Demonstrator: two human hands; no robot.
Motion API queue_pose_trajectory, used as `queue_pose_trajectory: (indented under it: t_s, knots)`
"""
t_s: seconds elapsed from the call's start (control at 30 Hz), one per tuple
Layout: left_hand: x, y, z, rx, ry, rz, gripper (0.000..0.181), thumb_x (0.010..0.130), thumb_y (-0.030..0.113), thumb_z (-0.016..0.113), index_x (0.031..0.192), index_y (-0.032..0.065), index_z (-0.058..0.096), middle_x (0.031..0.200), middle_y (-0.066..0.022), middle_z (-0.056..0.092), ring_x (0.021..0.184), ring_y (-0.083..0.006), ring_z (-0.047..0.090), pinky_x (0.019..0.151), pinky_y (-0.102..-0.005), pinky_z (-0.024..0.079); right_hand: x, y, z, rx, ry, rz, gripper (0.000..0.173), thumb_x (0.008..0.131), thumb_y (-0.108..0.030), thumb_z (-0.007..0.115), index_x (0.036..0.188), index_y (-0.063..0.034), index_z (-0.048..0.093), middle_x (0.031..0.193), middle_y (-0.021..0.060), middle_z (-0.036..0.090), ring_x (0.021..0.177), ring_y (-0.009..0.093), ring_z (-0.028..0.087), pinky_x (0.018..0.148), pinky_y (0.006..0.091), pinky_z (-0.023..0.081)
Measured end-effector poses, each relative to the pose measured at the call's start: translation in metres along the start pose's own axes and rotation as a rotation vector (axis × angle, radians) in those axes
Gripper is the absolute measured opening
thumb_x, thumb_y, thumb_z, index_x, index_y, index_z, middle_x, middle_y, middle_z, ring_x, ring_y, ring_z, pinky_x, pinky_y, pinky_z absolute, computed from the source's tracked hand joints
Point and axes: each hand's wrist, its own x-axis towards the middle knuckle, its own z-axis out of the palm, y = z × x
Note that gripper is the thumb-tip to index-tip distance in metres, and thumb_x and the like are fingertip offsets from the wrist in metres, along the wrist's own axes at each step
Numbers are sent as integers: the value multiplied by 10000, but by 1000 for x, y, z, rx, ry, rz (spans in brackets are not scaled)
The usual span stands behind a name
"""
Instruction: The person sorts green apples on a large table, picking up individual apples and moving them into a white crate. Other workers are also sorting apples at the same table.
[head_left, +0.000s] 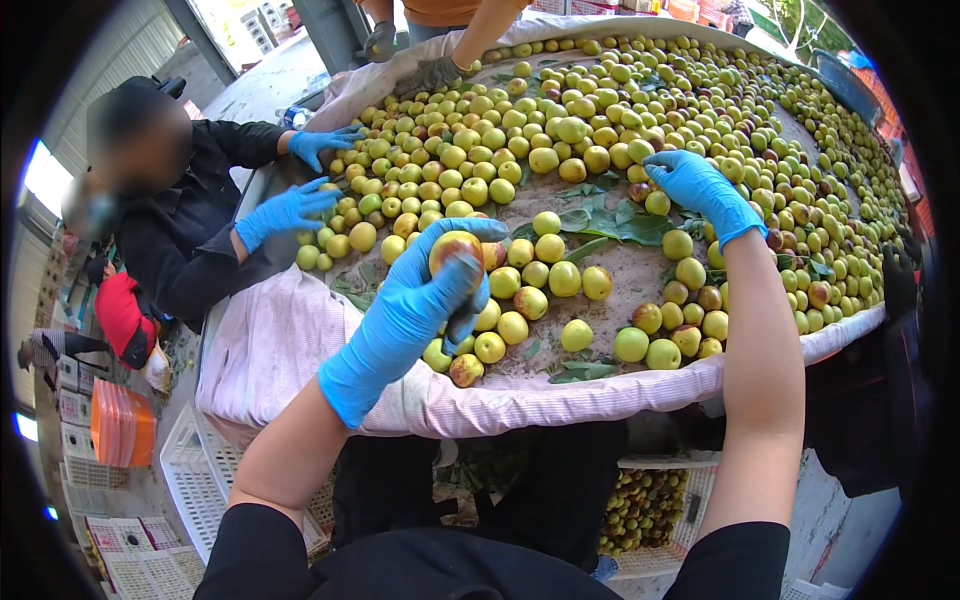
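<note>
My left hand (409, 304), in a blue glove with dark-stained fingertips, holds a reddish-brown and yellow jujube (456, 259) above the table. My right hand (697, 184), gloved in blue too, reaches over the heap on the right. Its fingertips are at a few yellow-green jujubes (658, 202); whether it grips one is hidden. Loose jujubes (564, 279) lie below and between my hands on the stained cloth (551, 330) of the sorting table. Green leaves (626, 225) lie among them.
A co-worker's blue-gloved hands (289, 214) touch the heap at left. Another person's dark-gloved hand (429, 77) works at the far edge. The padded cloth rim (540, 405) borders the table. Below stand a crate of jujubes (645, 510) and a white plastic crate (191, 480).
</note>
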Motion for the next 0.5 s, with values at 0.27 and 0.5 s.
queue_pose_trajectory:
  t_s: [0.27,0.5]
  knots:
    - [3,-10,-10,-932,-267,-301,535,947,318,403,1355,2,261,1296,-189,428,1092,-339,532,875,-384,497,-1,-1,-1,15,5,-20,315,875,-282,454,1079,-98,606,1022,155,623,939,327,594,848,397,464]
    - [-7,3,2,-41,-19,-65,487,830,38,607,1283,29,430,1239,-122,512,1074,-207,545,905,-310,473,1,0,-2,30,-17,35,319,869,-290,520,1125,-122,610,1015,131,645,911,266,626,841,359,478]
